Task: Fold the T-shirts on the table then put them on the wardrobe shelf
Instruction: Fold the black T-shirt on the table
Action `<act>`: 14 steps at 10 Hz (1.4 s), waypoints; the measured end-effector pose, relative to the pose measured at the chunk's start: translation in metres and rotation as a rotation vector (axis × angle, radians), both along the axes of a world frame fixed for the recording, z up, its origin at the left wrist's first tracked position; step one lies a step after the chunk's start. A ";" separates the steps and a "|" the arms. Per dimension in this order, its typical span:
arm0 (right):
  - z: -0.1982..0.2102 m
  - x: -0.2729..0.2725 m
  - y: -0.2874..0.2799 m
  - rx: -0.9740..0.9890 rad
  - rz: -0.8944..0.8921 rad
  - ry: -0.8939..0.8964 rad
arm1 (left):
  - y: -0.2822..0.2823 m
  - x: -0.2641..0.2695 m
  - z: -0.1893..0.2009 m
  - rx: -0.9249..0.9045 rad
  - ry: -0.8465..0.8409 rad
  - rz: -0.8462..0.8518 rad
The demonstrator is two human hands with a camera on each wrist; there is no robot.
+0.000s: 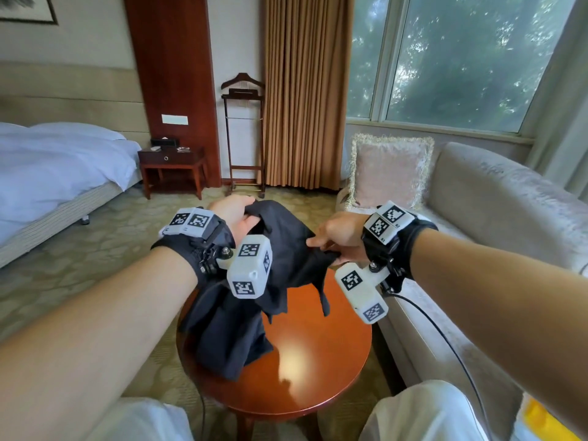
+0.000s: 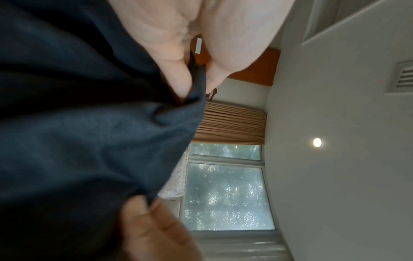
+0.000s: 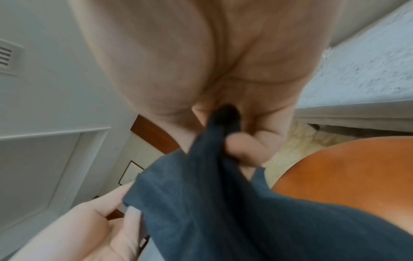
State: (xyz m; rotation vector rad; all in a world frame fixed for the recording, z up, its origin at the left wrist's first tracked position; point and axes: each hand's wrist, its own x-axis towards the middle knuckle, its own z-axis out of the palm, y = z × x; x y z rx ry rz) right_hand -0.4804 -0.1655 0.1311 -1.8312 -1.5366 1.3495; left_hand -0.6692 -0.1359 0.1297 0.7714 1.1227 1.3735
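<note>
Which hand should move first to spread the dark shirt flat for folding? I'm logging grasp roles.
Probably the right hand: it pinches a T-shirt edge over the bare table, free to pull outward. The left hand grips the far bunched part, anchoring it.

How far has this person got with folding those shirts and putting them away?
Barely started. Nothing looks folded yet: the dark T-shirt is bunched, part lifted and part trailing onto the round wooden table. In hand now: the left hand and right hand each grip a bit of its fabric. Whether more shirts lie in the heap is unclear. Left: spreading, folding and shelving; no wardrobe is in view.
</note>
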 end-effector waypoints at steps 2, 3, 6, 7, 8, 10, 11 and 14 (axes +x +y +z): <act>0.022 0.002 0.005 0.188 -0.143 0.380 | -0.020 0.002 0.000 -0.083 0.457 -0.159; 0.031 0.000 0.004 0.252 -0.143 0.490 | -0.029 0.006 0.002 0.007 0.662 -0.285; 0.039 0.003 -0.003 0.121 0.007 0.574 | -0.031 0.018 -0.003 0.248 1.086 -0.331; 0.034 0.009 -0.007 0.169 0.025 0.593 | -0.028 0.018 0.001 0.223 0.964 -0.201; 0.024 0.006 -0.012 0.124 0.164 0.358 | -0.030 0.023 0.011 0.121 0.439 -0.107; -0.006 -0.001 -0.003 0.083 0.142 -0.147 | -0.022 0.029 0.018 0.093 -0.282 -0.036; -0.007 0.002 0.000 0.136 -0.002 -0.200 | -0.022 0.027 0.019 0.079 -0.407 0.029; 0.013 0.013 -0.001 0.353 -0.109 -0.173 | -0.028 0.014 0.017 0.119 0.431 0.059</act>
